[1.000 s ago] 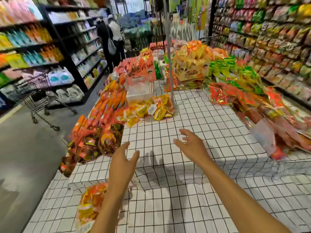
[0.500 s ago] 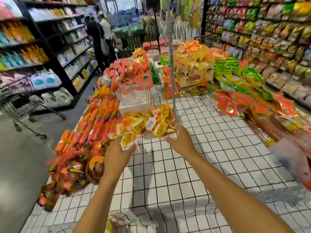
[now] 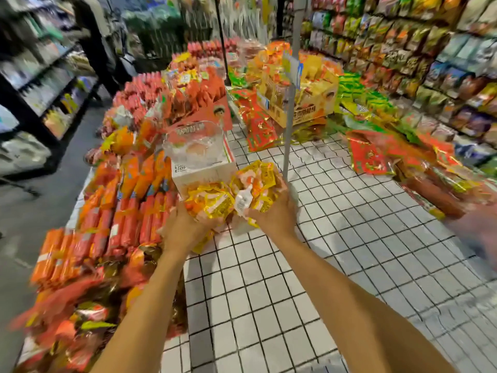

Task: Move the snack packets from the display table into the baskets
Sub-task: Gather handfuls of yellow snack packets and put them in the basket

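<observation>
A thin grey pole (image 3: 288, 130) stands upright and carries a small sign (image 3: 292, 68). Dark shelves (image 3: 40, 84) line the grey floor (image 3: 32, 211) at the left; a full wall shelf (image 3: 430, 49) runs along the right.

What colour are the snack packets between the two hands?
The snack packets are yellow, with orange and white patches. They show best in the head view.

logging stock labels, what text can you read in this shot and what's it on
Nothing reads clearly; the frame is motion-blurred.
yellow cardboard box: large dark characters, blurred.
red display card: pale lettering, blurred.
white box: small dark mark, unreadable.
yellow snack packets: print too small.
</observation>
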